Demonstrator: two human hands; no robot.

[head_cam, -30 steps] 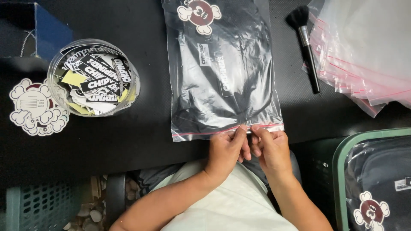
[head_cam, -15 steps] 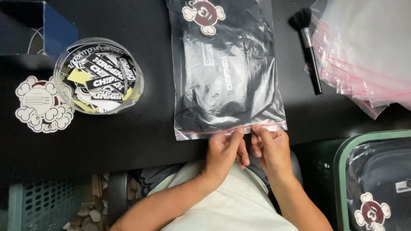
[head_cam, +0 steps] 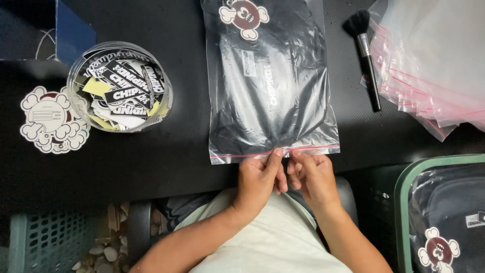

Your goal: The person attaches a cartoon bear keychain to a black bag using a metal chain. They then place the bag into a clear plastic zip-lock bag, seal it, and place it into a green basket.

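- While the clear bag [head_cam: 273, 86] lies flat in the upper middle of the frame, both hands pinch its red zip strip [head_cam: 275, 151] at the bag's near edge.
- The left hand [head_cam: 257, 182] and the right hand [head_cam: 313, 179] sit side by side, fingers closed on the strip near its middle.
- A folded black cloth [head_cam: 262, 96] is inside the bag, with a round cartoon sticker [head_cam: 244, 15] at the top.
- I think the step is pressing the zip shut. The next move calls for the fingers to slide along the strip and press it flat to both ends.
- The bench [head_cam: 182, 156] is black and dark.
- A clear tub [head_cam: 120, 87] of stickers stands at the upper left, with a cloud-shaped card [head_cam: 50, 120] just beside it.
- A black brush [head_cam: 366, 55] lies at the upper right, near a pile of empty bags [head_cam: 434, 65].
- A green-rimmed bin [head_cam: 404, 202] at the lower right holds a packed bag.
- A green crate [head_cam: 35, 242] shows at the lower left.
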